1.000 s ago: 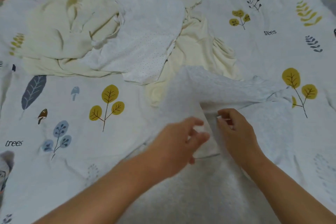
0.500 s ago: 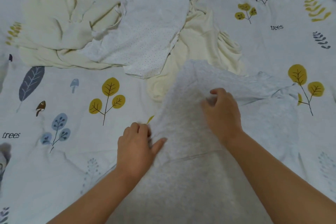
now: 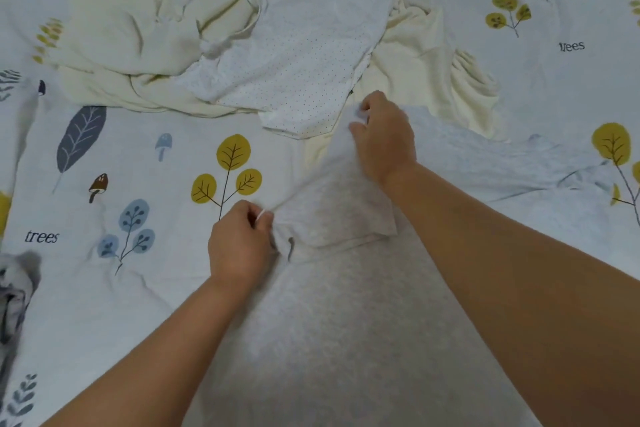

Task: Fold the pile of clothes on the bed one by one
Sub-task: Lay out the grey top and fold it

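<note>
Head view: the grey garment [image 3: 329, 322] lies spread on the bed [image 3: 114, 305] right in front of the person. The left hand [image 3: 240, 243] pinches its near-left edge, and the right hand [image 3: 384, 135] grips a fold at its far end, with the cloth pulled taut between them. That far grip sits just beside the dotted white garment [image 3: 301, 55] and the cream clothes [image 3: 131, 31] of the pile, so I judge it could snag them or pull the fold crooked. Bare bedsheet opens to the left; the far side is crowded.
</note>
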{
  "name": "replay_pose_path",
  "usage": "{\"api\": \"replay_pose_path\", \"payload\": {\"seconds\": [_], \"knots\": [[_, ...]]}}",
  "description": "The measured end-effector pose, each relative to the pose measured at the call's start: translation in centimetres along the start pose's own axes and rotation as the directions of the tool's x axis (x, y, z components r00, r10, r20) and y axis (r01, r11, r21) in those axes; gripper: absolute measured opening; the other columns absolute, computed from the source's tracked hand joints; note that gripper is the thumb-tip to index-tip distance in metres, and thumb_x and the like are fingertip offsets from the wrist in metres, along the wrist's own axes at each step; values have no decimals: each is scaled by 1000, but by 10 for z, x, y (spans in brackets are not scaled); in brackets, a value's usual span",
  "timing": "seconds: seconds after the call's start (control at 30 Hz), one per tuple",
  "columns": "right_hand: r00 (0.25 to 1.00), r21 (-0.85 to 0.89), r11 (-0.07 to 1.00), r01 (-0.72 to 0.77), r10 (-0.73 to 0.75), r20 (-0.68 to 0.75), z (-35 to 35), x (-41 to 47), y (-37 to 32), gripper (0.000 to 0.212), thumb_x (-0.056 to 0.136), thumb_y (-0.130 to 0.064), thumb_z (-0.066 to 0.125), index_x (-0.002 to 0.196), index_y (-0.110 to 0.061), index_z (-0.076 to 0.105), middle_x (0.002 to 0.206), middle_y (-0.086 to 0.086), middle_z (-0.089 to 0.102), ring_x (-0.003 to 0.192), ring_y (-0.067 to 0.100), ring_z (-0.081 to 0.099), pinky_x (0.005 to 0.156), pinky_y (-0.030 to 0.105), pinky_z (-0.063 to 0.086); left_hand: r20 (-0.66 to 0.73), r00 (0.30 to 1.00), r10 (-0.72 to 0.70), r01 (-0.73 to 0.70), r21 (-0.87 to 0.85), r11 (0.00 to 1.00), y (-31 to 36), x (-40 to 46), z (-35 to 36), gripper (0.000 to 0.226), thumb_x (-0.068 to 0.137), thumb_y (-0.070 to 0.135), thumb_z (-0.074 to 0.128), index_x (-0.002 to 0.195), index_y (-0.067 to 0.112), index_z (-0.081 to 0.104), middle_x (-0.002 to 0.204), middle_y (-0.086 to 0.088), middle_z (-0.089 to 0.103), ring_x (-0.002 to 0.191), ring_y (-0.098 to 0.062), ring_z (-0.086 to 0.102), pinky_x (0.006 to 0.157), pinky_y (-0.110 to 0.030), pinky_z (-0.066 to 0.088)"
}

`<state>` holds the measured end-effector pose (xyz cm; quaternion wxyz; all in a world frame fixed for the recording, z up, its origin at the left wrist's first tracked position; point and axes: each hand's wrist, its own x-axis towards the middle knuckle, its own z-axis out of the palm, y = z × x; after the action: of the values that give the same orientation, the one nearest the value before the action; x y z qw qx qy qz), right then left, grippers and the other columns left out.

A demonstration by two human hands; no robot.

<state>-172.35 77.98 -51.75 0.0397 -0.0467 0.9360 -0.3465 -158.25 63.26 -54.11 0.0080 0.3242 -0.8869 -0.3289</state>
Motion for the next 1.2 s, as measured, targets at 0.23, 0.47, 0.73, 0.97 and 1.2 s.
{"api": "replay_pose_path", "payload": {"seconds": [0.23, 0.47, 0.73, 0.97, 1.2], "knots": [[971, -415, 883, 218, -238, 2, 22, -71, 17, 64, 93, -31, 40, 150, -15, 14, 156, 19, 7, 144, 32, 8, 115, 48, 8, 81, 795, 601, -597, 278, 753, 9, -15, 20, 48, 89, 26, 40, 131, 5, 49, 137, -20, 47, 124, -38, 47, 98, -49, 39], [914, -553, 784, 284, -47, 403, 36, -75, 57, 70, 95, -54, 20, 141, -29, -27, 152, 2, -33, 140, 19, -27, 113, 47, -16, 540, 755, 372, -639, 478, 603, -18, -7, 49, 58, 93, 57, 11, 135, 40, -25, 155, 5, -22, 143, -15, -18, 113, -49, -10], [974, -359, 920, 160, -88, 209, -30, -134, 41, 57, 97, -24, 40, 149, -15, 18, 157, 12, 9, 145, 24, 7, 116, 37, 8, 419, 784, 458, -603, 337, 723, -8, -27, -10, 57, 95, 31, 44, 145, 12, 28, 153, -13, 25, 140, -27, 25, 112, -44, 25], [973, -362, 929, -70, 143, 180, -84, -258, 60, 53, 93, -7, 47, 144, -9, 32, 153, 18, 20, 142, 28, 20, 114, 28, 11, 464, 748, 475, -641, 315, 700, -39, -78, -60, 49, 79, 31, 45, 111, -2, 60, 105, -27, 60, 90, -42, 62, 70, -47, 52], [944, -388, 884, -262, 318, 86, -103, -382, 86, 57, 63, 11, 73, 118, 6, 61, 125, 34, 52, 111, 49, 56, 90, 53, 46, 543, 825, 156, -422, 409, 809, -92, -121, -86, 57, 86, 20, 57, 136, 4, 33, 140, -26, 31, 125, -43, 37, 94, -49, 40]]}}
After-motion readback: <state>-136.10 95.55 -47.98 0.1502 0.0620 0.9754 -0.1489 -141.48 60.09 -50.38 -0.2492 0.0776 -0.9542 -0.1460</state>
